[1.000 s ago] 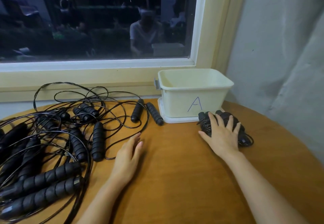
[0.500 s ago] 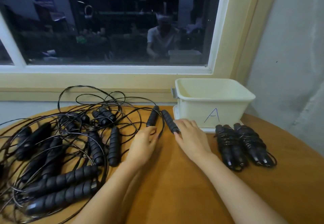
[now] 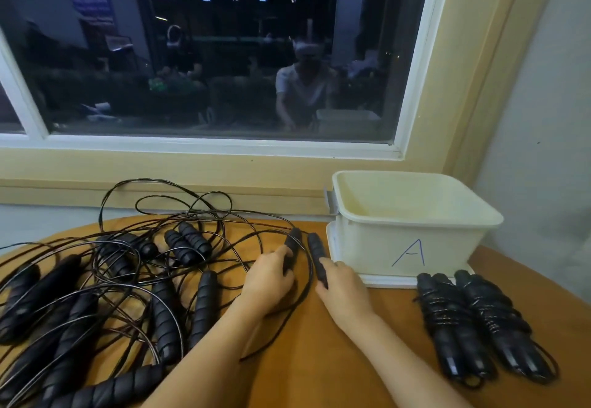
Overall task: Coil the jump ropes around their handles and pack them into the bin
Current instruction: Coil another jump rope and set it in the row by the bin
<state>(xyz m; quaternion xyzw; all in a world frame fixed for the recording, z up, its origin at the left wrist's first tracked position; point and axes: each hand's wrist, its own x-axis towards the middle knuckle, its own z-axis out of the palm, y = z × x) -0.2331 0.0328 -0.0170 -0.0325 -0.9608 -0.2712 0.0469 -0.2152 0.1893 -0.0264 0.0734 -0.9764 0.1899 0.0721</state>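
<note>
Your left hand [image 3: 270, 279], at the centre of the frame, has its fingers curled round the lower end of one black jump rope handle [image 3: 293, 243], and your right hand [image 3: 343, 292], just to its right, is curled round the lower end of the matching second handle [image 3: 316, 252]. The two handles lie side by side on the tabletop [image 3: 319, 369], their far ends pointing toward the window [image 3: 224, 56]. A thin black cord [image 3: 271, 331] loops between your two hands and trails down toward the lower middle of the frame. Just right of your right hand stands the cream plastic bin [image 3: 367, 247], marked with a blue letter A on its near wall; nothing can be seen inside it. In front of the bin, at the lower right, two coiled jump ropes [image 3: 479, 321] lie side by side on the tabletop, cords wound round their handles, touching each other. The left half of the frame holds a tangle of loose jump ropes [image 3: 128, 279], ribbed black handles scattered among overlapping loops of cord.
</note>
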